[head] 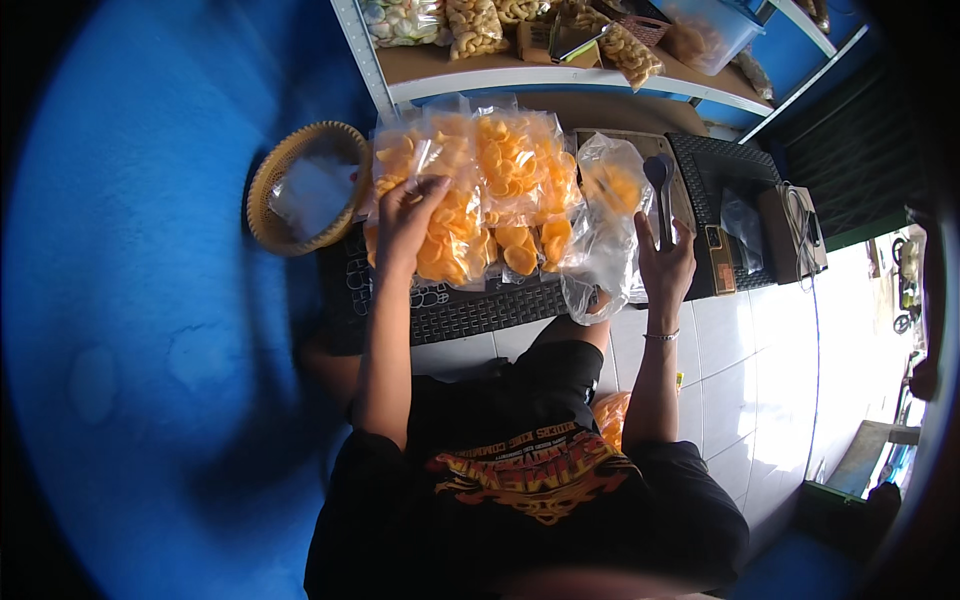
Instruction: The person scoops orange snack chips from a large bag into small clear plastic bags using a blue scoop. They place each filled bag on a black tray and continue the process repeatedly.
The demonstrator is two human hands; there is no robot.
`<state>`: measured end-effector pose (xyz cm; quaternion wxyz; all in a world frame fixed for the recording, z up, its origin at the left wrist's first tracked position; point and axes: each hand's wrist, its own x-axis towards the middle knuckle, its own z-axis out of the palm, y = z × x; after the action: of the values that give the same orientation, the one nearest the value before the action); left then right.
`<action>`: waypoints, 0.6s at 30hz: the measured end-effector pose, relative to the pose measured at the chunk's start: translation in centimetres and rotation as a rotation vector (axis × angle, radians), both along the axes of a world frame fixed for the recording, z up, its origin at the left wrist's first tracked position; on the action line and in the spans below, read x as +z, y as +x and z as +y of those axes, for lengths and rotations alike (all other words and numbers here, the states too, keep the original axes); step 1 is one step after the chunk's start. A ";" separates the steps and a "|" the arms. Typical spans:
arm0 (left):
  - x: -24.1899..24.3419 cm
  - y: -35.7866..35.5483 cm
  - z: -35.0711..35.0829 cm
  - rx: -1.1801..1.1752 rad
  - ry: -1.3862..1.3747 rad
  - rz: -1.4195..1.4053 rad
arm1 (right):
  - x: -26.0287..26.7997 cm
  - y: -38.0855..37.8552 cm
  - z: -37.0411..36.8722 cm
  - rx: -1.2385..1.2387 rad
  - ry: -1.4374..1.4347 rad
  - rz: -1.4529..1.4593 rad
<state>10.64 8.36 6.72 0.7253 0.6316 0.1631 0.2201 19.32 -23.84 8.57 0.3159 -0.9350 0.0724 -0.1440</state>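
Observation:
Several clear plastic bags of orange chips (pixel 510 161) lie piled on a low black woven-look table (pixel 487 311). My left hand (pixel 409 217) rests over the front left bags, fingers bent against the plastic; whether it grips one is unclear. At the right, my right hand (pixel 666 259) holds dark tongs (pixel 660 187) upright, their rounded ends pointing away from me. Between the pile and the tongs is a larger, crumpled clear bag (pixel 611 247), with some orange chips in its far part. Its near end hangs over the table's front edge.
A wicker basket (pixel 259 195) holding clear plastic stands left, by the blue wall. A shelf (pixel 525 75) with bagged snacks crosses the far side. Right are a small box (pixel 776 232) with a coiled cable and a flat gold-and-black item (pixel 720 259). An orange bag (pixel 613 416) lies on the tiles.

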 end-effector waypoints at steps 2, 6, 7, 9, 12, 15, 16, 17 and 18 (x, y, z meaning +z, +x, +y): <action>0.5 1.3 1.4 0.033 0.065 -0.030 | -1.7 1.4 -0.5 0.046 -0.057 -0.069; 0.9 5.6 4.3 0.063 0.289 -0.036 | -3.6 5.1 -1.1 0.241 -0.024 0.172; 0.9 6.6 5.2 0.065 0.338 0.047 | -4.0 5.9 -0.7 0.261 -0.055 0.218; 0.7 8.4 6.5 0.064 0.387 -0.028 | -4.1 7.4 0.0 0.230 0.001 0.097; 0.3 10.5 8.8 0.077 0.425 -0.102 | -3.1 8.8 0.4 0.216 0.073 0.010; -0.5 11.7 11.7 0.036 0.457 -0.074 | -2.1 9.6 0.4 0.196 0.115 -0.013; -1.0 11.8 12.3 0.010 0.479 -0.034 | -2.0 9.7 0.3 0.212 0.118 -0.021; -1.4 11.9 12.9 -0.013 0.480 0.055 | -2.1 9.8 0.2 0.199 0.130 -0.009; -1.8 11.7 13.6 -0.004 0.548 0.171 | -2.3 9.8 0.1 0.195 0.144 -0.007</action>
<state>22.36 21.93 4.97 0.5116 0.8206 0.1569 0.2004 29.15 -23.73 6.30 0.3951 -0.9119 -0.0097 -0.1103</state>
